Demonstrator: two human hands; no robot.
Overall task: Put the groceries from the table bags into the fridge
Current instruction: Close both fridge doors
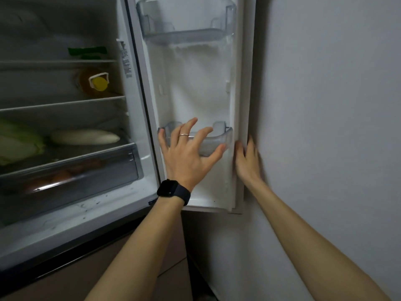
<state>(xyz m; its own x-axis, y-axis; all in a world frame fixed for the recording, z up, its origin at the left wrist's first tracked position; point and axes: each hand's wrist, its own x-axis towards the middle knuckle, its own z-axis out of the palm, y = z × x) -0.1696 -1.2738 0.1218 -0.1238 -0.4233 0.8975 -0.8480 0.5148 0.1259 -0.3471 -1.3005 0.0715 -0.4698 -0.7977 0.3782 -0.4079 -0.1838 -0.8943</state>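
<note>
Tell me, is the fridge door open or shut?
Open. The fridge door is swung wide: its inner side with the lower bin faces us, and the shelves show beside it.

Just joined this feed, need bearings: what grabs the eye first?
A spread left hand wearing a black watch hovers at the lower door bin of the open fridge. The blurred right hand sits at the door's outer edge; a yellow-capped bottle lies on the middle shelf.

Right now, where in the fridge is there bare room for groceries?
The upper clear plastic door bin and the lower one hold nothing. Middle shelf left of the yellow-capped oil bottle looks bare. Crowded: bottom shelf, with pale green cabbage and white radish.
</note>
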